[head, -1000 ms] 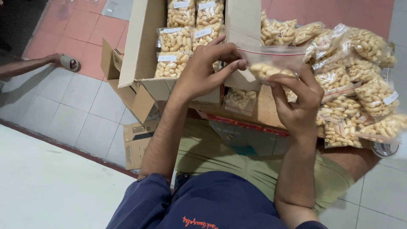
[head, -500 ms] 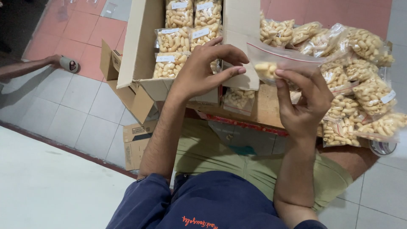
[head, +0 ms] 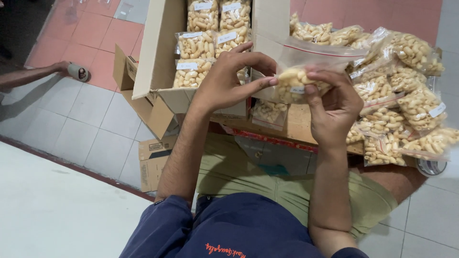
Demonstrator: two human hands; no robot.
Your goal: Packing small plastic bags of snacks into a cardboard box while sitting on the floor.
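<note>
A clear plastic zip bag of pale curled snacks (head: 299, 81) is held up near the centre, pinched by the left hand (head: 229, 79) and gripped by the right hand (head: 334, 105). Behind it, an open brown cardboard box (head: 158, 62) is packed with similar bags; more bags (head: 406, 100) are heaped at right.

Navy short-sleeved shirt (head: 239, 229) with orange chest lettering, olive-green shorts (head: 287, 191), bare forearms.
</note>
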